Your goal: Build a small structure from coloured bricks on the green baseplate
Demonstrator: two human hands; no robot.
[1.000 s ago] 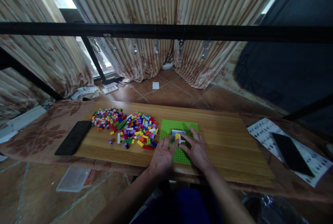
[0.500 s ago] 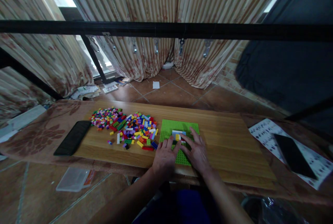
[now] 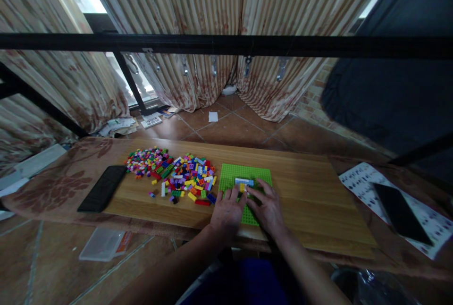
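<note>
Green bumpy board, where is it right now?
In the head view, the green board lies on the wooden tabletop, just right of the bigger-brick pile, under the left hand and right hand.

Your baseplate is lime green, its small build white, pale blue and yellow. Your loose bricks mix red, yellow, blue, green, purple, orange, white. Your tabletop is tan wood grain, the cloth brown with darker florals. You face beige-and-brown striped curtains with reddish blotches; floor tiles reddish brown, lines paler. Your clothing is blue.
</note>
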